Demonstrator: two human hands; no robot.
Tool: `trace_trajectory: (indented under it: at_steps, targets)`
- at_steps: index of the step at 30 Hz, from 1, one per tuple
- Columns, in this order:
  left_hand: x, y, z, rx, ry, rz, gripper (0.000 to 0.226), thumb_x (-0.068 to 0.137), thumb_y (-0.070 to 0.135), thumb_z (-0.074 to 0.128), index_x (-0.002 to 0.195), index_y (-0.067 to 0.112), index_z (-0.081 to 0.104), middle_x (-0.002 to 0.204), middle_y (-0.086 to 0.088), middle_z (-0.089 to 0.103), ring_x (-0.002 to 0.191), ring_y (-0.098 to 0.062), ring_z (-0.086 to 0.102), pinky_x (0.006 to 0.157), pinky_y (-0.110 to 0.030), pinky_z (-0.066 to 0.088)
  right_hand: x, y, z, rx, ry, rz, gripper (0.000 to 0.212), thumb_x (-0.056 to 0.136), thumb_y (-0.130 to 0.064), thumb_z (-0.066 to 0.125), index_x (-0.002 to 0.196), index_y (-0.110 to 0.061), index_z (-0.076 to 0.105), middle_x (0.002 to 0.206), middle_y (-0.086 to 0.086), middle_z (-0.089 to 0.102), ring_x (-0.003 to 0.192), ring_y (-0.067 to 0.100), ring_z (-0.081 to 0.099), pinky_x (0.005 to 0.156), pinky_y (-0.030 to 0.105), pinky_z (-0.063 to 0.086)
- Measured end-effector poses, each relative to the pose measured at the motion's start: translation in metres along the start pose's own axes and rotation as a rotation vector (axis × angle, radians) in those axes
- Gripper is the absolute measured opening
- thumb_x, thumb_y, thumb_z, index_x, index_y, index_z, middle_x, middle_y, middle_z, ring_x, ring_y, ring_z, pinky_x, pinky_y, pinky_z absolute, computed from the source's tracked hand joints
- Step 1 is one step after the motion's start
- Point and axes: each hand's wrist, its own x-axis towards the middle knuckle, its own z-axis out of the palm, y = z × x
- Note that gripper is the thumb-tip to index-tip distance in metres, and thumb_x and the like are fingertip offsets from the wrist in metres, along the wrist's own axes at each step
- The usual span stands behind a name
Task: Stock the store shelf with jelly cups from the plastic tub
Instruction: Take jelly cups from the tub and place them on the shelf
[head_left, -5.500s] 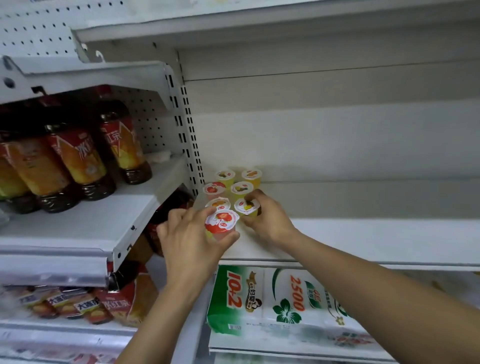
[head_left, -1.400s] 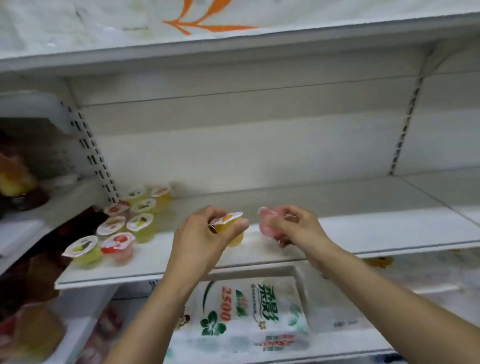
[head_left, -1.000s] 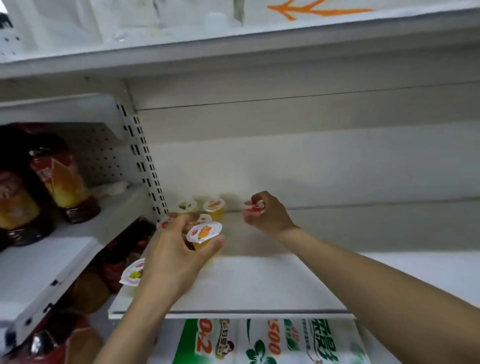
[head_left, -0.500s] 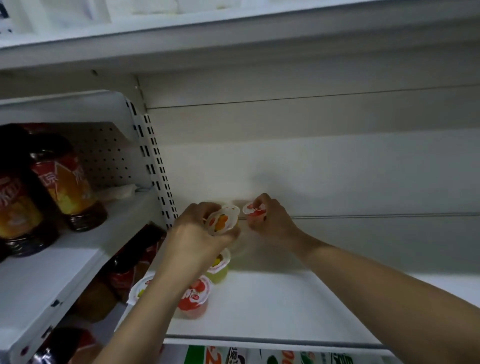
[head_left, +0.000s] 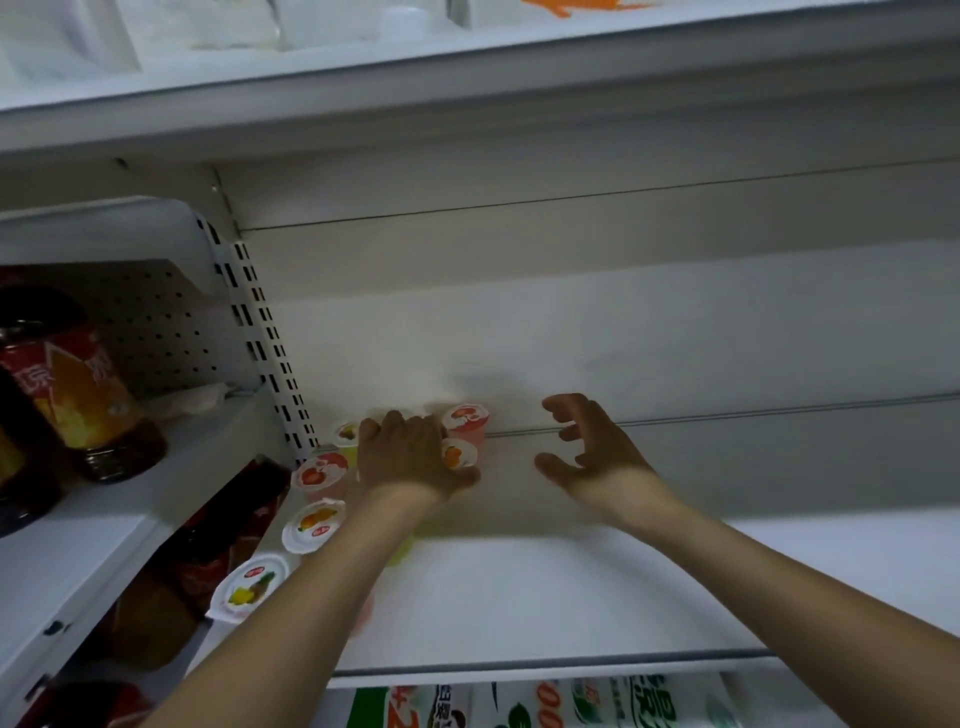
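Observation:
Several jelly cups stand at the left end of the white shelf (head_left: 545, 597). My left hand (head_left: 410, 457) grips an orange-lidded jelly cup (head_left: 458, 453) low at the shelf's back. Just behind it stands a red-lidded pink jelly cup (head_left: 466, 422), against the back wall. My right hand (head_left: 592, 452) hovers to the right of that cup, fingers loosely curled and holding nothing. Along the left edge stand more cups: a red-lidded one (head_left: 319, 475), an orange-lidded one (head_left: 313, 525) and a yellow-lidded one (head_left: 249, 587). My left forearm hides other cups. The plastic tub is out of view.
Dark tea bottles (head_left: 83, 384) stand on the neighbouring shelf at the left, past a perforated upright (head_left: 265, 343). Green-and-white packs (head_left: 519, 706) lie on the shelf below. Another shelf (head_left: 467, 78) overhangs close above. The white shelf runs on to the right.
My right hand has let go of the red-lidded cup at the back wall and drawn away to the right. My left hand has lowered the orange-lidded cup in front of it.

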Motion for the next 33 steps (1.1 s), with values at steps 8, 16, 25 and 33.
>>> trace_trajectory:
  at_steps: [8, 16, 25, 33]
  targets:
    - [-0.003, -0.003, 0.005, 0.145, 0.015, 0.035, 0.069, 0.072, 0.078, 0.048, 0.117, 0.027, 0.057, 0.115, 0.004, 0.060, 0.114, -0.019, 0.045, 0.090, -0.039, 0.029, -0.026, 0.001, -0.022, -0.016, 0.018, -0.070, 0.047, 0.085, -0.031, 0.065, 0.125, -0.035, 0.041, 0.123, -0.018, 0.047, 0.106, 0.001, 0.050, 0.092, 0.033, 0.048]
    - [-0.063, 0.058, -0.024, -0.094, 0.415, 0.201, 0.068, 0.072, 0.073, 0.041, 0.113, 0.024, 0.064, 0.106, -0.002, 0.064, 0.103, -0.029, 0.057, 0.084, -0.041, 0.043, -0.069, 0.022, -0.078, -0.376, 0.017, -0.171, 0.041, 0.092, -0.037, 0.056, 0.132, -0.029, 0.047, 0.131, -0.009, 0.050, 0.113, 0.012, 0.054, 0.087, 0.033, 0.049]
    - [-0.151, 0.232, -0.006, -0.444, 0.272, 0.485, 0.073, 0.084, 0.070, 0.041, 0.142, 0.024, 0.039, 0.137, 0.002, 0.049, 0.124, -0.019, 0.045, 0.103, -0.037, 0.037, -0.202, 0.100, -0.197, -0.595, 0.224, -0.091, 0.050, 0.086, -0.047, 0.045, 0.129, -0.022, 0.052, 0.125, 0.001, 0.058, 0.110, 0.023, 0.058, 0.079, 0.035, 0.051]
    - [-0.232, 0.429, 0.024, -0.578, 0.069, 0.791, 0.075, 0.085, 0.064, 0.049, 0.147, 0.027, 0.030, 0.138, 0.005, 0.045, 0.124, -0.017, 0.044, 0.100, -0.034, 0.040, -0.362, 0.203, -0.314, -0.675, 0.274, 0.227, 0.054, 0.086, -0.044, 0.046, 0.135, -0.021, 0.047, 0.134, 0.002, 0.049, 0.118, 0.023, 0.050, 0.086, 0.038, 0.050]
